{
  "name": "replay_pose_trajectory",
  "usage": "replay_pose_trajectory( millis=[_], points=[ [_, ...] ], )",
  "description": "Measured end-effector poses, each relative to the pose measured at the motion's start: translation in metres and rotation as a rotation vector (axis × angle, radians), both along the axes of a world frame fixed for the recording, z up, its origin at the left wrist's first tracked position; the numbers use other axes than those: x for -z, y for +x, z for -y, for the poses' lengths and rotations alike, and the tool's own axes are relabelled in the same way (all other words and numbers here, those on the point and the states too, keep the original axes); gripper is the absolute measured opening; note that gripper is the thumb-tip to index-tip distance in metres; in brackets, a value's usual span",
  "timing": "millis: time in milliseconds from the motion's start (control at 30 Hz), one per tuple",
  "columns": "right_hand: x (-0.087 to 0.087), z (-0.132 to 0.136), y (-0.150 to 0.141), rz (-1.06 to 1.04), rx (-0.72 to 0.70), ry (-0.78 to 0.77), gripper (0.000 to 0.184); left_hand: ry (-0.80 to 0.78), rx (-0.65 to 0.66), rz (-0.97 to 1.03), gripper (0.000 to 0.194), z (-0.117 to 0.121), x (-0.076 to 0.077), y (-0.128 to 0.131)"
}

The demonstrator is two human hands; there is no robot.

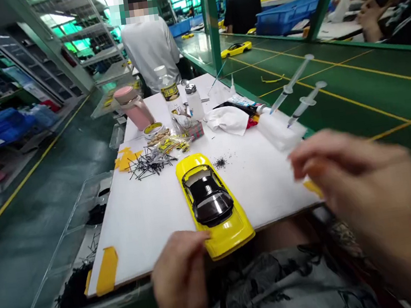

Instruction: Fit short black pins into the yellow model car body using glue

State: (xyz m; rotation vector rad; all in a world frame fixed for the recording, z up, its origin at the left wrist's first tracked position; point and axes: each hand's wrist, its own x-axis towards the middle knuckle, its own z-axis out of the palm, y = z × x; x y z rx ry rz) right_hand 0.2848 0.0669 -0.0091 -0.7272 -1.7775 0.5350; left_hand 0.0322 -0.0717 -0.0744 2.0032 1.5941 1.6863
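Observation:
A yellow toy car (226,229) with a black cabin lies on the white board (138,218), its near end at the board's front edge. My left hand (179,273) is closed at the car's near left corner, fingertips on its edge. Over the board's right side my right hand (364,183) is raised, thumb and fingers pinched together and slightly blurred. Whether anything is between them, I cannot make out. Beyond that hand, a syringe (307,103) and another syringe (290,83) lean up from a white block (280,129). Black crumbs (221,162) are scattered right of the car.
Thin black sticks (150,164), a tape roll (153,129), a pink flask (134,110), a bottle (170,93) and crumpled tissue (228,120) crowd the board's back. A clear tray (66,243) of black parts sits left. Green belt (351,84) runs right. A person in white (150,50) is ahead.

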Motion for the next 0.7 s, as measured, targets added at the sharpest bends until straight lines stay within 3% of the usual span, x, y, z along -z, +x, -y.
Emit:
replay_pose_trajectory(
  millis=[100,167,367,600,700],
  points=[
    [0.021,0.040,-0.020,0.139,-0.353,0.028,0.007,-0.031,0.215,-0.141,0.036,0.007,-0.002,0.017],
    [0.033,0.053,-0.028,0.149,-0.424,0.044,0.011,-0.020,0.225,-0.149,0.034,0.007,-0.003,0.023],
    [0.044,0.057,-0.032,0.205,-0.379,0.097,0.009,-0.066,0.130,-0.116,0.018,0.008,-0.007,0.026],
    [0.049,0.052,-0.031,0.281,-0.329,0.133,0.010,-0.105,0.172,-0.022,0.032,0.011,0.000,0.021],
    [0.052,0.043,-0.031,0.290,-0.262,0.093,0.013,-0.176,0.047,0.180,0.034,0.012,0.008,0.010]
  ],
)
